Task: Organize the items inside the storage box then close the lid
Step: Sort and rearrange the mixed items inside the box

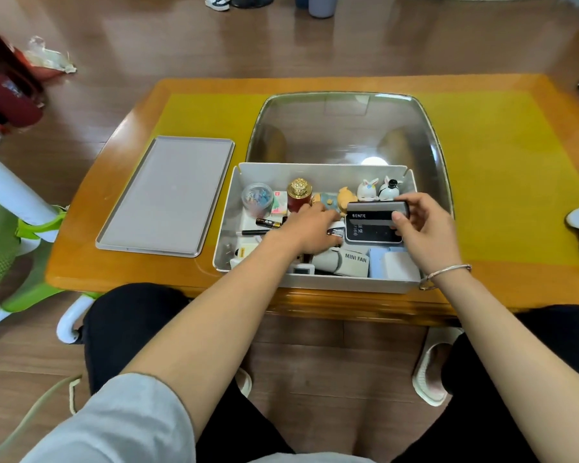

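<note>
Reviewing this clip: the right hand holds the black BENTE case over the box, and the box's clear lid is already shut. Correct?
Not quite. In the head view the right hand does hold the black BENTE case over the box, but the clear lid stands open behind it, not shut.

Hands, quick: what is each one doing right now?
Left hand: reaching into the storage box; whether it grips anything cannot be told.
Right hand: holding the dark case.

A dark BENTE case [375, 225] is being held over the storage box [318, 282] by the right hand [422, 225]; something small, maybe a clip, is being touched by the left hand [310, 228].
</note>
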Available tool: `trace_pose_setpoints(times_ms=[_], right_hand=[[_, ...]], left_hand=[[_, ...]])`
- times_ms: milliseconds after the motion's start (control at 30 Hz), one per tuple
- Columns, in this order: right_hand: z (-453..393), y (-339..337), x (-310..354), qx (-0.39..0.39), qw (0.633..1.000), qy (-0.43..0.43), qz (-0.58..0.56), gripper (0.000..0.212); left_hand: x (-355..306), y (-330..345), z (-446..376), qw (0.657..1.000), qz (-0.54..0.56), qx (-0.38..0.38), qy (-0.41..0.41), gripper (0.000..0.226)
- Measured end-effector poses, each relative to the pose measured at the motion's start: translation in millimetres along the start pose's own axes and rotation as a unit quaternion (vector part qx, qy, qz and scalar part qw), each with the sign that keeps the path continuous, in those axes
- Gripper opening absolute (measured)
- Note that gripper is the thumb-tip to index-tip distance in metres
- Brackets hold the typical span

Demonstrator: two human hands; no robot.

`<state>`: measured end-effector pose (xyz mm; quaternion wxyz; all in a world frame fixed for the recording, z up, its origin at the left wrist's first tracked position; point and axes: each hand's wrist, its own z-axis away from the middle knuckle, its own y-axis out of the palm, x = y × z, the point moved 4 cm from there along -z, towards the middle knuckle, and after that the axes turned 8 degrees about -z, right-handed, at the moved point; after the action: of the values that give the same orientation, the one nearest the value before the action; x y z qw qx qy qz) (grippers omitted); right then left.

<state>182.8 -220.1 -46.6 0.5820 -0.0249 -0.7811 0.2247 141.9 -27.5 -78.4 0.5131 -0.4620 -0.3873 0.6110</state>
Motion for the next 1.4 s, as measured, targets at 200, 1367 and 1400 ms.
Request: trace_pose_setpoints(times_ms=[200,1367,1400], right_hand=[[5,1,-4,-0.031,0.999,-0.036,0.017,0.025],[-34,7,25,0.008,0.893,-0.094,0.44,0.028],[-34,13,26,0.039,0.894,-0.106,0.435,0.029]], left_hand=[[-3,-1,-9,1.0,0.009,0.008,-0.004,0.058],[63,-35,50,0.974,0.154,-0.117,-0.116,0.013],[65,-35,52,0.975,0.15,-0.117,-0.115,0.012]])
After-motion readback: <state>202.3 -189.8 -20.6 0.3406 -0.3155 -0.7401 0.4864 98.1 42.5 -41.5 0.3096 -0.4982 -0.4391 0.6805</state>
